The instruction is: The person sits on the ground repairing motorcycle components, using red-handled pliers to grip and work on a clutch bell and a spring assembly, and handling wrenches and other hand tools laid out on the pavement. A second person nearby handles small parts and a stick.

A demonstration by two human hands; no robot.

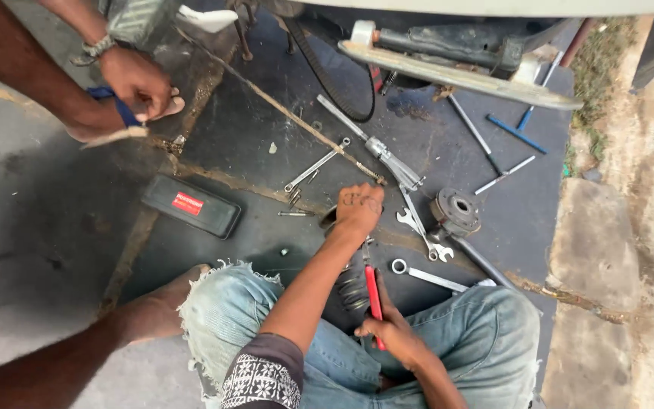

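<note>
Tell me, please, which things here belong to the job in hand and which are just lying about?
In hand:
left hand on the spring
right hand holding the red-handled tool

Lying about:
ring spanner
black case
round metal hub
blue rod

An outdoor, street-side vehicle repair spot: work is done sitting on a dark, oil-stained concrete floor (266,144) beside a dirt verge (630,189). Spanners (316,164), a ratchet (387,155), a black tool case (191,206), a coil spring (352,286) and a round metal hub part (456,212) lie scattered under a vehicle's underside (456,57)
</note>
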